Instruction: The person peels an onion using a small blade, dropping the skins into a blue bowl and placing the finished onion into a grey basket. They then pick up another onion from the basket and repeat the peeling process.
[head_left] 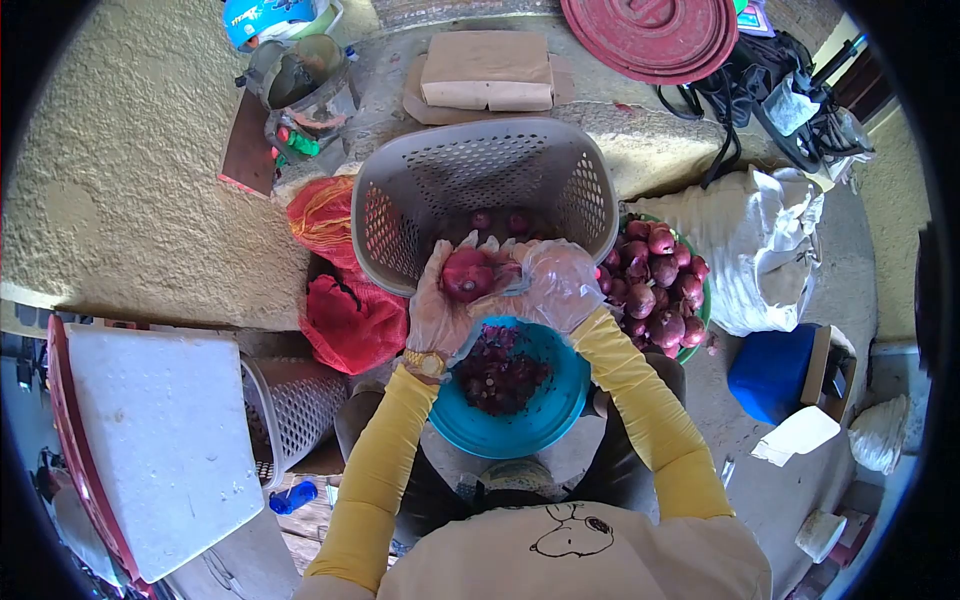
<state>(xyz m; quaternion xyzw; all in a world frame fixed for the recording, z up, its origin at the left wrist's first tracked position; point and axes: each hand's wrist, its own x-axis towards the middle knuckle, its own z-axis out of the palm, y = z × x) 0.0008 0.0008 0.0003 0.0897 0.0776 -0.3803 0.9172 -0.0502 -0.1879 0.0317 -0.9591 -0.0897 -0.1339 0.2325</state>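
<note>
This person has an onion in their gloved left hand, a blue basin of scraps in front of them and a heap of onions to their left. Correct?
Not quite: the heap of onions is to their right, as the head view shows. The onion is in the left hand, and the basin of scraps in front.

Soft daylight fills the scene, strongest on the concrete ledge [650,140] just right of the grey basket [480,130], where a warm patch glows. The basket's floor lies in shade, so the onions [481,219] down there look dim and poorly defined. Left of and below the basket, the white board [160,430] is pale, close to washed out. At its near rim, a clear plastic glove [565,280] catches glossy glints. Far to either side of the basket, wide-angle distortion bends shapes, detail softens, and darkness rounds the corners.
</note>
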